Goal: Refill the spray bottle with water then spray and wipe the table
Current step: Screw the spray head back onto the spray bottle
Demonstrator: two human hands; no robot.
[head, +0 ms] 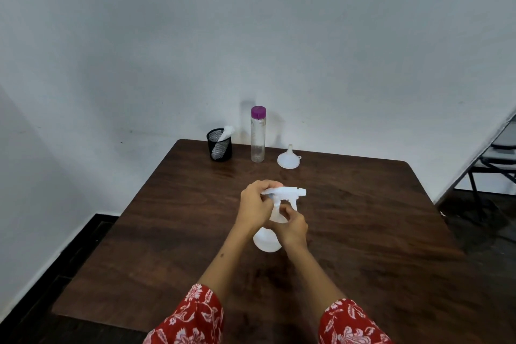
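Note:
A white spray bottle stands near the middle of the dark wooden table. My left hand grips the back of its white trigger head. Lower down, my right hand is closed around the bottle's neck just under the head. A clear water bottle with a purple cap stands upright at the table's far edge. Beside it on the right a white funnel rests wide end down. A white cloth sticks out of a black mesh cup to the left.
A white wall runs directly behind the table's far edge. The dark frame of a chair stands on the floor at the far right. Dark floor lies to the table's left.

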